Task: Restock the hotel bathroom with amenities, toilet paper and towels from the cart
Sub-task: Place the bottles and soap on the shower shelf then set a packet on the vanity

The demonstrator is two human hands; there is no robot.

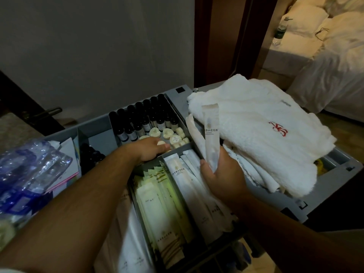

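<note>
I look down on the grey cart tray (98, 134) with its divided compartments. My right hand (222, 174) grips two long white amenity packets (210, 131), held upright above the packet compartment. My left hand (151, 148) reaches into the compartment of small round cream soaps (173, 134) and pinches one soap at its fingertips. Rows of dark small bottles (145, 119) stand behind the soaps. White and pale green flat packets (177, 203) fill the near compartments. Folded white towels (266, 134) with a red embroidered mark lie on the cart's right side.
A pack of plastic-wrapped water bottles (29, 170) lies at the left. A grey wall (98, 46) rises behind the cart. At the right, a dark wooden door frame (226, 36) opens onto a room with an unmade white bed (325, 66).
</note>
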